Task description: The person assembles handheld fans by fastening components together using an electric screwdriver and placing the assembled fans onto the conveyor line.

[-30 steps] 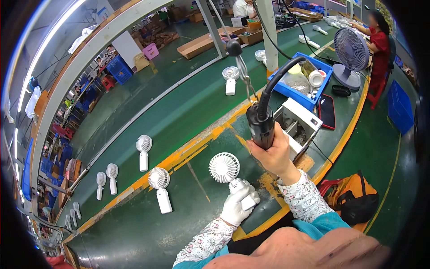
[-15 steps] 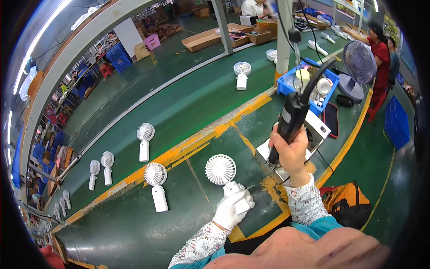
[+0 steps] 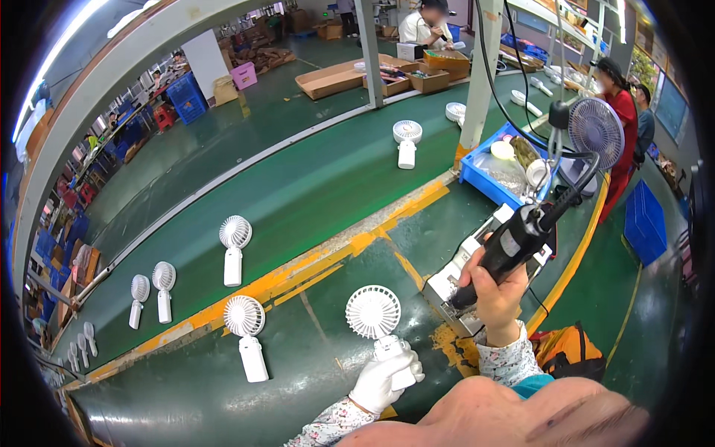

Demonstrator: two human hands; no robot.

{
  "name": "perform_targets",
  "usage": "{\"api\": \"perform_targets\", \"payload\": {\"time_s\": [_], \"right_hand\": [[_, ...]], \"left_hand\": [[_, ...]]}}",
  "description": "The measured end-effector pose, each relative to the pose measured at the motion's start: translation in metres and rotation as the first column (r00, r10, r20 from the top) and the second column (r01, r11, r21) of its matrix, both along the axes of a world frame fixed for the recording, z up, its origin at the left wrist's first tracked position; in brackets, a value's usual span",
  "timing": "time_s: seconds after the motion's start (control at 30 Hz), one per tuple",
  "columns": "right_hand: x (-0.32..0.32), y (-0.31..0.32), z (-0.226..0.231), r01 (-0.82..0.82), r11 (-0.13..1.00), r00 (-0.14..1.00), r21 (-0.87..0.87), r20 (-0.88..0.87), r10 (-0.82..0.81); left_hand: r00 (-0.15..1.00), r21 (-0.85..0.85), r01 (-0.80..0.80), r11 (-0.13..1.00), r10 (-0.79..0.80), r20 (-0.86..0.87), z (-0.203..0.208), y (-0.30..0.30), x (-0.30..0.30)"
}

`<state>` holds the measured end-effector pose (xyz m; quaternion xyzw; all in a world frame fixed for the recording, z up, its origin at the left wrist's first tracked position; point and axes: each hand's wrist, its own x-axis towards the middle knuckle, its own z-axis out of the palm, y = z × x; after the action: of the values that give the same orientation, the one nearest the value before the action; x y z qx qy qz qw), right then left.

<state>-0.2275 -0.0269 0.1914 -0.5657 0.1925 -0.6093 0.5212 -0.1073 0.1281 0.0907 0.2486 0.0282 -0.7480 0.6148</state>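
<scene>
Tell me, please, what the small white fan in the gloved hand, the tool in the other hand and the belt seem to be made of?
The handheld fan looks like moulded white plastic, matte, with a thin ribbed grille. The left hand holding it wears what seems a white fabric glove. The electric screwdriver in the right hand looks like black hard plastic with a slight sheen. The conveyor belt appears to be green rubbery sheet, smooth and faintly glossy.

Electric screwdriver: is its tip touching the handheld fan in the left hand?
No. The right hand holds the electric screwdriver over the grey fixture, apart from the white handheld fan gripped by the gloved left hand.
</scene>
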Motion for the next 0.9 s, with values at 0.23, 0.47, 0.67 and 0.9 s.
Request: {"api": "perform_targets", "payload": {"time_s": [0.23, 0.47, 0.67, 0.9], "right_hand": [[0.005, -0.006, -0.004, -0.058, 0.998, 0.996, -0.016, -0.068, 0.056], [0.018, 0.011, -0.018, -0.064, 0.997, 0.941, 0.034, -0.332, 0.072], [0.031, 0.027, -0.012, -0.046, 0.995, 0.984, -0.093, -0.176, 0.029], [0.023, 0.025, -0.016, -0.133, 0.985, 0.981, -0.108, -0.154, 0.116]], "left_hand": [[1.0, -0.014, 0.001, 1.0, -0.001, 0.012, 0.003, -0.005, 0.0], [1.0, -0.04, -0.011, 0.999, 0.01, -0.024, 0.006, -0.003, 0.001], [0.995, -0.026, -0.056, 0.998, 0.058, 0.087, -0.008, 0.003, 0.002], [0.969, 0.151, -0.083, 0.985, 0.044, 0.244, 0.016, -0.004, -0.007]]}}
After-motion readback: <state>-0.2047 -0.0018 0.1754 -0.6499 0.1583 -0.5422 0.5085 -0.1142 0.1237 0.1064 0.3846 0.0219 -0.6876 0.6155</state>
